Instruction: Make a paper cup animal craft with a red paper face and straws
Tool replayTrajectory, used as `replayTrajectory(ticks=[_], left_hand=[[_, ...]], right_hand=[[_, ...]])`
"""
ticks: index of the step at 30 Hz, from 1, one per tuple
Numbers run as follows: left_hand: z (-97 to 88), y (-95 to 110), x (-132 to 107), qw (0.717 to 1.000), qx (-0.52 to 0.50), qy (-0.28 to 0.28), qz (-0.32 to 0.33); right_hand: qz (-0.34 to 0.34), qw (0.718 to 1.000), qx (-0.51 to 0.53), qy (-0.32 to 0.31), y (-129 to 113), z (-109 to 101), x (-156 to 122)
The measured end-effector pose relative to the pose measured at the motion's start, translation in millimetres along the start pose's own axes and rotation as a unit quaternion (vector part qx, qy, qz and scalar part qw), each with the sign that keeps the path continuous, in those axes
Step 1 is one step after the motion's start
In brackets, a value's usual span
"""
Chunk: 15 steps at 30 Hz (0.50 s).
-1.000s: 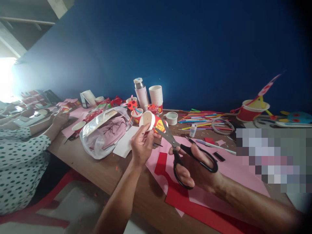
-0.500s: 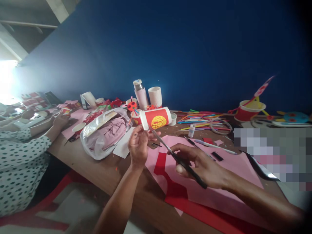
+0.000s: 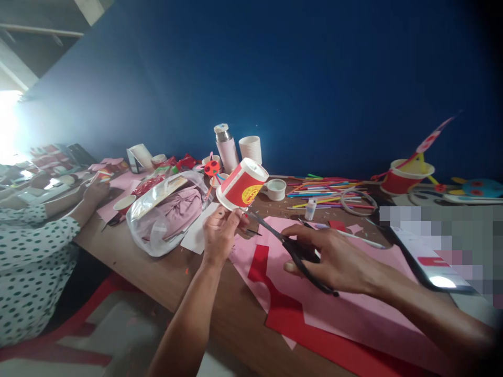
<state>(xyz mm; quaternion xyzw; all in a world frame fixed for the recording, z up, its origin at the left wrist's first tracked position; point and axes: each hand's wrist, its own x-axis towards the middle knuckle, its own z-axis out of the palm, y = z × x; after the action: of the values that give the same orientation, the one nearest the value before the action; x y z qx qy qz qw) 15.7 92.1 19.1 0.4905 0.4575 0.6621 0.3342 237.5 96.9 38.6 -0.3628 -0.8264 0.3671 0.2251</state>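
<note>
Hands held above the table: the left hand [image 3: 220, 235] pinches a red paper cup [image 3: 241, 184] by its lower rim, tilted in the air; the right hand [image 3: 334, 256] is closed on black-handled scissors [image 3: 302, 256], tips just beside the cup (a firm, steady pinch stops the cup slipping against the blades); pink paper [image 3: 353, 319] and red paper [image 3: 283, 324] cover the wooden table [image 3: 231, 314], coloured straws [image 3: 322, 188] lie beyond, against a blue wall [image 3: 275, 78].

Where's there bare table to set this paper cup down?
Bare wooden tabletop lies between the plastic bag and the pink paper, below the left hand holding the paper cup. The far edge, around the coloured straws, is crowded.
</note>
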Motion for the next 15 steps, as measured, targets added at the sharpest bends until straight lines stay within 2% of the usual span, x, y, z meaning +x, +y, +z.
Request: replayTrajectory(ticks=[1,2,3,5,7,8,10,15], left_hand=[[-0.1,0.4,0.3,1.0,-0.005,-0.005,0.003],[-0.1,1.0,0.6,1.0,-0.014,-0.01,0.004],[0.0,1.6,1.0,1.0,-0.024,-0.015,0.005],[0.3,2.3,1.5,0.999,-0.047,-0.022,0.004],[1.2,2.0,1.4,0.997,-0.072,-0.02,0.0],[1.9,1.4,1.1,0.996,-0.088,-0.017,-0.002],[3.9,-0.2,0.1,0.992,-0.125,-0.016,-0.015],[9.5,-4.0,-1.1,0.981,-0.187,-0.026,-0.038]], right_hand=[[0.011,0.995,0.095,-0.036,2.4,1.1,0.4],[0.014,0.978,0.198,-0.071,4.9,3.2,0.9],[0.01,0.948,0.302,-0.101,7.4,6.6,1.2],[-0.005,0.866,0.481,-0.138,11.5,16.4,1.7],[0.001,0.79,0.593,-0.155,13.3,27.8,1.8],[0.007,0.766,0.622,-0.16,13.2,33.0,1.7],[0.008,0.743,0.649,-0.162,11.3,40.9,0.9],[0.013,0.731,0.666,-0.144,5.4,48.2,-3.2]])
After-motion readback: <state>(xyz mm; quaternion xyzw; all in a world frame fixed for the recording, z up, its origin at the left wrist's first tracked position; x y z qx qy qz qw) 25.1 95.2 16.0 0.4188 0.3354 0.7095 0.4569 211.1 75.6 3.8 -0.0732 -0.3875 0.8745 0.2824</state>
